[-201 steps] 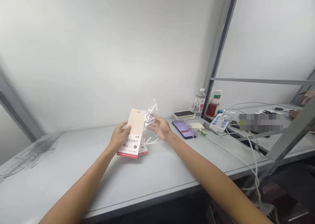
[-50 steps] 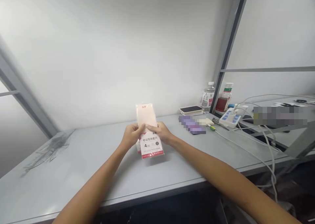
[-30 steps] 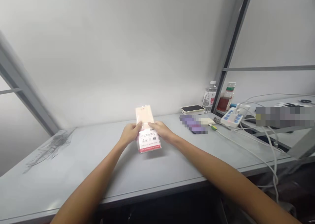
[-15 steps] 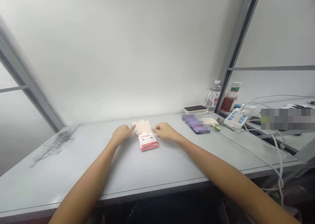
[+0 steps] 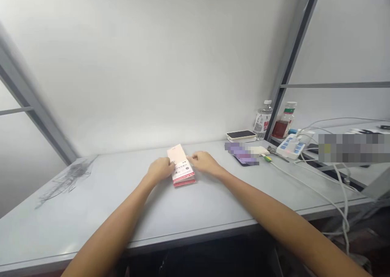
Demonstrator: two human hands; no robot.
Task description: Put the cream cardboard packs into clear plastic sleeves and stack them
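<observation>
In the middle of the desk lies a small stack of flat card packs [image 5: 183,170], pale pink at the far end, with a red-and-white printed label at the near end. My left hand [image 5: 160,169] is closed on the stack's left side, its thumb over the label's edge. Against the right side, my right hand [image 5: 204,162] has its fingers curled in, thumb and fingertips at the edge. Lower packs show their red ends beneath the top one. The undersides of my fingers are hidden.
A phone on a white box [image 5: 241,136] and a water bottle [image 5: 263,120] stand at the back right. Nearer are a blurred purple item [image 5: 242,153], a power strip [image 5: 291,146] and white cables [image 5: 307,179]. A dark scribbled mark [image 5: 71,175] is at left.
My left hand has moved right and slightly nearer, onto the stack's side. The pale packs, fanned apart before, now sit lined up. My right hand has barely moved.
</observation>
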